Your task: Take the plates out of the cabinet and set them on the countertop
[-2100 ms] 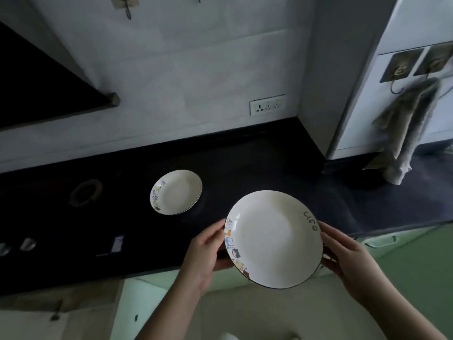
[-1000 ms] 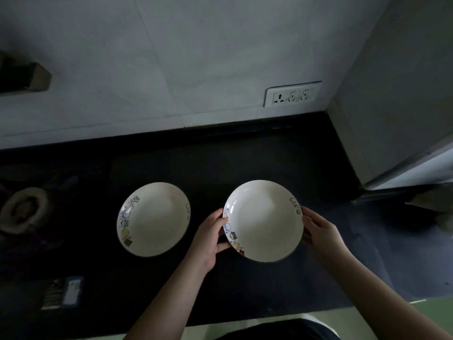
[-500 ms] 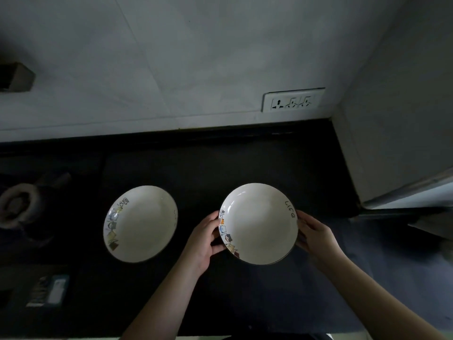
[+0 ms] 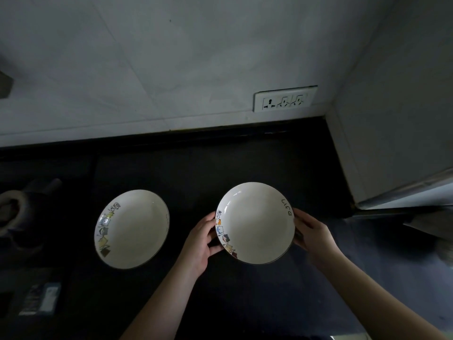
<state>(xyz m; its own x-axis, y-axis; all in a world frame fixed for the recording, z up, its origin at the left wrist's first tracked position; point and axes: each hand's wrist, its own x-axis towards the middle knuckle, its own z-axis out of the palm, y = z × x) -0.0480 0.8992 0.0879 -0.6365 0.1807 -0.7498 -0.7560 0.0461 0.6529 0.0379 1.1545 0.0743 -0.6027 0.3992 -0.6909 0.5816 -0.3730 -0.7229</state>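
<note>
Plates are what I am tracking here, and I am taking the wall socket (image 4: 285, 98) as my landmark. I am holding the second plate (image 4: 255, 223) below that socket and a little to its left, over the dark surface (image 4: 196, 168). My left hand (image 4: 199, 241) is gripping its left rim beside the coloured pattern, thumb curled over the edge, and my right hand (image 4: 312, 233) is clasping the opposite rim by the lettering, fingers wrapped under. Both hands are closing on this one plate and nothing else.

The first plate (image 4: 131, 229) is lying on the surface well to the lower left of the socket, apart from my left hand, with a strip of bare surface between the two plates.

I am judging the held plate to be nearly level and close to the surface, though the dim light is making it hard to tell whether its base is touching yet. The coming move is turning on that vertical gap: the plate is sitting squarely between my hands, so I am expecting to lower straight down and slip both hands outward.
</note>
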